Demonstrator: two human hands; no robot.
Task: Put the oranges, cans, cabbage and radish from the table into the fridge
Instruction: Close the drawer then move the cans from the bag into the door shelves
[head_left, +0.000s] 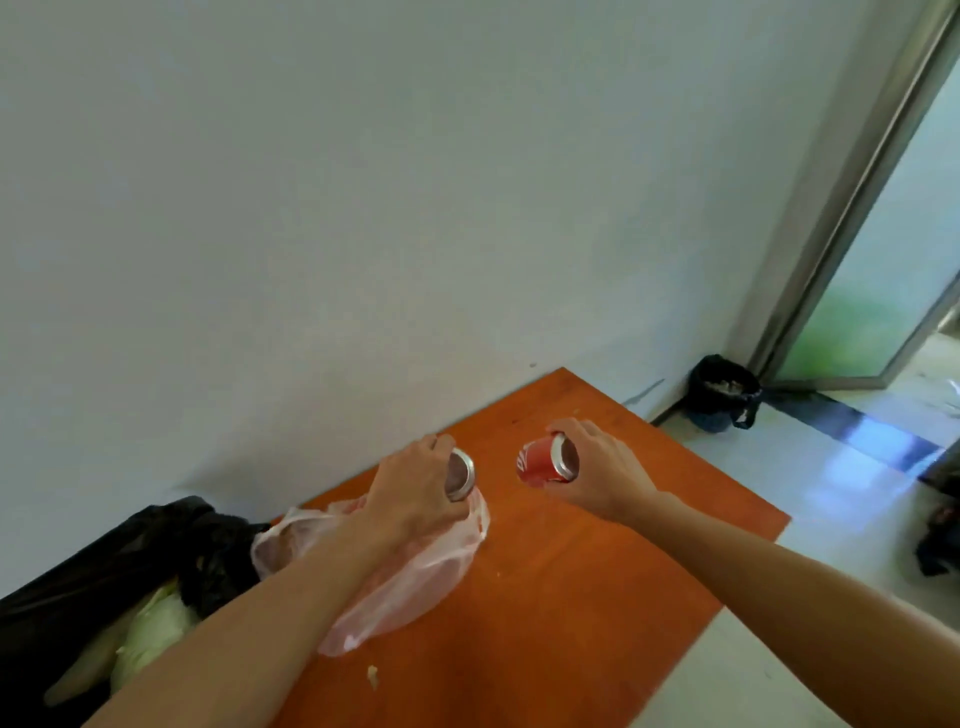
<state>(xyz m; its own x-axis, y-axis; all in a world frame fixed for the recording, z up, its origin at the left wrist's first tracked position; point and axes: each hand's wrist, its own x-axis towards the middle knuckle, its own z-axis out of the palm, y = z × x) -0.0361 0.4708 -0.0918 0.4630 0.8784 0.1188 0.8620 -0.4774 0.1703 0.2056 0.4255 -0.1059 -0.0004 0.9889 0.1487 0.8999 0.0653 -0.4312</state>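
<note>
Centre frame, above orange table (597, 571): left hand (415, 488) clasps a can (461, 474), rim toward camera, over a pink plastic bag (415, 577). Right hand (597, 473) clasps a red can (543, 460), tilted. Lower left: cabbage (156, 623) in black bag (104, 561).

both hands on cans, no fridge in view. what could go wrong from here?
1. The right hand holds the red can tilted, by its top end; it could slip.
2. The left hand holds its can right above the thin plastic bag; the bag could snag and drag.
3. The cabbage sits in the black bag, easily overlooked. Oranges and radish are not clearly visible.
</note>
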